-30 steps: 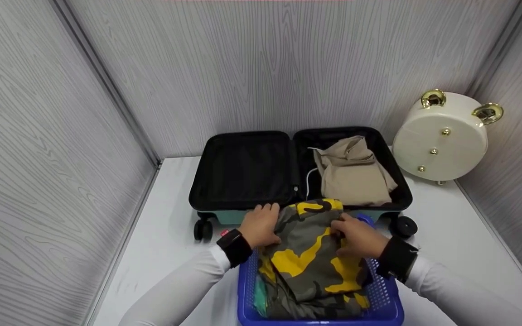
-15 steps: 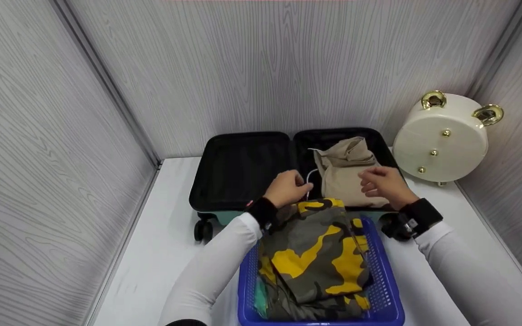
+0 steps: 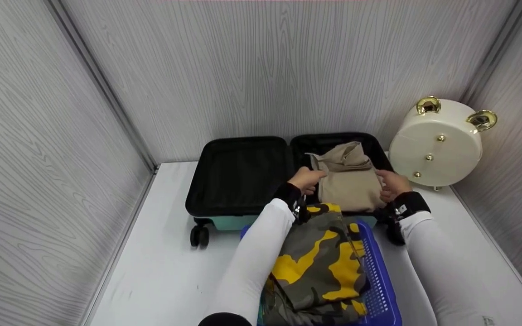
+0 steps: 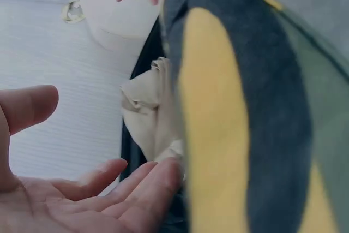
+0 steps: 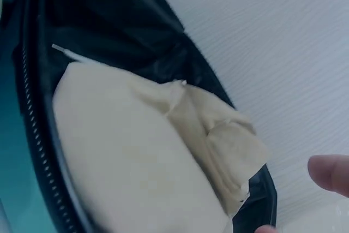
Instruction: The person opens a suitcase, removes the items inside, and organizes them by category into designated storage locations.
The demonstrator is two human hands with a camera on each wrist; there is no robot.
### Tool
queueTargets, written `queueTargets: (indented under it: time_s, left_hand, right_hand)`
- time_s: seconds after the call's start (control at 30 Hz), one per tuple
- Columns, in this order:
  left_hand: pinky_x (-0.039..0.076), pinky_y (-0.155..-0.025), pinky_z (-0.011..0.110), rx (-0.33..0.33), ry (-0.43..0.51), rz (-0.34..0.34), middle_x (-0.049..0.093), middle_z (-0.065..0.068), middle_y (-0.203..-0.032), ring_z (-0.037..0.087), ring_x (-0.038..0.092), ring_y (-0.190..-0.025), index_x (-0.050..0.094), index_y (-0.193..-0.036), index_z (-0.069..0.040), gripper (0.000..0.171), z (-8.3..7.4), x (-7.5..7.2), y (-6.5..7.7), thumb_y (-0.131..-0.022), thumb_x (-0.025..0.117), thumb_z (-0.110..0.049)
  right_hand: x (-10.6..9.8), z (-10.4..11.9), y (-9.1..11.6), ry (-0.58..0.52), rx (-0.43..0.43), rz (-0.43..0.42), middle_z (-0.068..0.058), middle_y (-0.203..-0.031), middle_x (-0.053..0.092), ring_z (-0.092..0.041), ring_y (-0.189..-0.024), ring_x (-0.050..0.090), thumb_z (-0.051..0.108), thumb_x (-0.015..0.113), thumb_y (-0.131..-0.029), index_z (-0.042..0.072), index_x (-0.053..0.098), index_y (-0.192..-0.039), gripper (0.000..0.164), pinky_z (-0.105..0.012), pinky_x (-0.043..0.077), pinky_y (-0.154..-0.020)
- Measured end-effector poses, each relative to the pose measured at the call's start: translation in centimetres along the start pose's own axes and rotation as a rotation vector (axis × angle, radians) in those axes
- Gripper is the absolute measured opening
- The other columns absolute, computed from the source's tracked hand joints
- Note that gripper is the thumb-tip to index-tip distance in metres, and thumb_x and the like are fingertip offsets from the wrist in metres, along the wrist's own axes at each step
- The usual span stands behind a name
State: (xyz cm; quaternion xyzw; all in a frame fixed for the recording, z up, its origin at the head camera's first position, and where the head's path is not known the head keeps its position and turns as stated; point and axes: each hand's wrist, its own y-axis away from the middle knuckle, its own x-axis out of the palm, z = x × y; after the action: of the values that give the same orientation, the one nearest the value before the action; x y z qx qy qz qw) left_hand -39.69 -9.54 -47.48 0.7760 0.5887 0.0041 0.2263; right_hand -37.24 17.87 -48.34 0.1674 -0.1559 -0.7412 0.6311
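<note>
A beige folded garment (image 3: 351, 188) with a white cord (image 5: 73, 55) lies in the right half of the open suitcase (image 3: 243, 176). At its left side is my left hand (image 3: 307, 179), its thumb over the garment's edge in the head view. The left wrist view shows that palm turned up, the fingers (image 4: 144, 189) fairly straight and the thumb well apart. My right hand (image 3: 393, 184) is at the garment's right edge, fingertips close to the cloth. In the right wrist view only its thumb (image 5: 330, 174) and a fingertip show. Neither hand grips anything.
A blue plastic basket (image 3: 381, 280) holding a yellow, grey and black camouflage garment (image 3: 320, 262) stands in front of the suitcase, below my forearms. To the right rests a round cream case (image 3: 437, 147) with gold ears. Wood-patterned walls enclose the white table (image 3: 152, 253).
Both hands have left the camouflage garment in the basket and moved forward to either side of the beige garment. The camouflage garment stays in the basket.
</note>
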Motion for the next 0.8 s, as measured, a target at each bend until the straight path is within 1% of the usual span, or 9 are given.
queueTargets:
  time_s: [0.13, 0.17, 0.27, 0.4, 0.47, 0.53, 0.63, 0.7, 0.8]
  left_hand:
    - [0.056, -0.11, 0.049, -0.01, -0.178, 0.048, 0.051, 0.021, -0.164, 0.042, 0.06, -0.14, 0.045, -0.162, 0.001, 0.068, 0.2, 0.5, -1.1, -0.109, 0.063, -0.037]
    - [0.056, -0.11, 0.05, -0.003, -0.22, 0.065, 0.05, 0.021, -0.164, 0.042, 0.06, -0.14, 0.046, -0.162, 0.001, 0.067, 0.2, 0.6, -1.2, -0.11, 0.061, -0.038]
    - [0.051, -0.116, 0.05, 0.026, -0.315, 0.133, 0.045, 0.019, -0.17, 0.038, 0.054, -0.148, 0.044, -0.164, -0.001, 0.063, 0.3, 0.7, -1.4, -0.115, 0.049, -0.04]
    - [0.035, -0.13, 0.044, 0.073, -0.368, 0.213, 0.033, 0.015, -0.178, 0.031, 0.036, -0.163, 0.035, -0.169, -0.006, 0.063, 0.4, 1.0, -1.3, -0.119, 0.029, -0.043]
    - [0.027, -0.134, 0.04, 0.101, -0.362, 0.233, 0.028, 0.014, -0.18, 0.029, 0.028, -0.167, 0.032, -0.171, -0.008, 0.063, 0.5, 1.1, -1.2, -0.119, 0.024, -0.044]
    - [0.025, -0.135, 0.038, 0.111, -0.343, 0.25, 0.027, 0.014, -0.18, 0.029, 0.025, -0.168, 0.031, -0.171, -0.009, 0.065, 0.9, 1.3, -1.2, -0.119, 0.023, -0.046]
    - [0.026, -0.135, 0.039, 0.088, -0.329, 0.267, 0.027, 0.015, -0.18, 0.03, 0.026, -0.167, 0.031, -0.171, -0.009, 0.066, 1.5, 1.5, -1.5, -0.119, 0.023, -0.047]
    - [0.026, -0.135, 0.041, 0.047, -0.289, 0.284, 0.026, 0.016, -0.18, 0.032, 0.026, -0.167, 0.029, -0.172, -0.008, 0.066, 2.0, 1.5, -1.8, -0.119, 0.025, -0.048]
    - [0.026, -0.135, 0.044, 0.004, -0.244, 0.303, 0.026, 0.02, -0.179, 0.035, 0.026, -0.167, 0.027, -0.172, -0.006, 0.068, 2.6, 1.5, -2.4, -0.119, 0.026, -0.048]
  right_hand:
    - [0.7, -1.5, -1.9, 0.165, -0.071, -0.102, -0.038, -0.166, 0.034, -0.042, -0.149, 0.048, 0.035, 0.059, -0.106, -0.013, 0.004, -0.168, 0.095, -0.045, 0.047, -0.121]
    - [0.7, -1.8, -2.3, 0.197, -0.082, -0.112, -0.03, -0.178, 0.013, -0.043, -0.161, 0.028, 0.036, 0.058, -0.106, -0.014, 0.003, -0.167, 0.096, -0.048, 0.033, -0.13]
    - [0.7, -2.2, -3.0, 0.285, -0.088, -0.103, -0.033, -0.177, 0.012, -0.044, -0.164, 0.021, 0.034, 0.058, -0.105, -0.017, 0.006, -0.166, 0.095, -0.047, 0.026, -0.134]
    - [0.5, -2.2, -3.1, 0.485, -0.074, -0.032, -0.038, -0.174, 0.015, -0.048, -0.162, 0.026, 0.039, 0.055, -0.107, -0.019, 0.012, -0.165, 0.092, -0.048, 0.03, -0.133]
    - [0.4, -2.2, -3.0, 0.559, -0.061, 0.004, -0.04, -0.171, 0.024, -0.044, -0.147, 0.05, 0.042, 0.055, -0.108, -0.019, 0.017, -0.164, 0.091, -0.043, 0.046, -0.121]
    - [0.3, -2.2, -2.9, 0.569, -0.044, 0.04, -0.041, -0.156, 0.043, -0.034, -0.114, 0.07, 0.042, 0.056, -0.109, -0.019, 0.022, -0.163, 0.088, -0.036, 0.058, -0.099]
    - [0.1, -2.5, -2.9, 0.567, -0.022, 0.077, -0.016, -0.103, 0.065, -0.007, -0.06, 0.055, 0.04, 0.06, -0.109, -0.017, 0.04, -0.154, 0.075, -0.023, 0.049, -0.06]
    - [-0.1, -2.7, -3.1, 0.595, -0.027, 0.106, 0.001, -0.075, 0.054, -0.004, -0.05, 0.046, 0.037, 0.062, -0.108, -0.013, 0.056, -0.136, 0.058, -0.021, 0.044, -0.053]
    - [-0.2, -3.0, -3.4, 0.653, -0.04, 0.151, 0.011, -0.054, 0.045, -0.003, -0.048, 0.043, 0.033, 0.064, -0.106, 0.0, 0.07, -0.097, 0.035, -0.021, 0.041, -0.052]
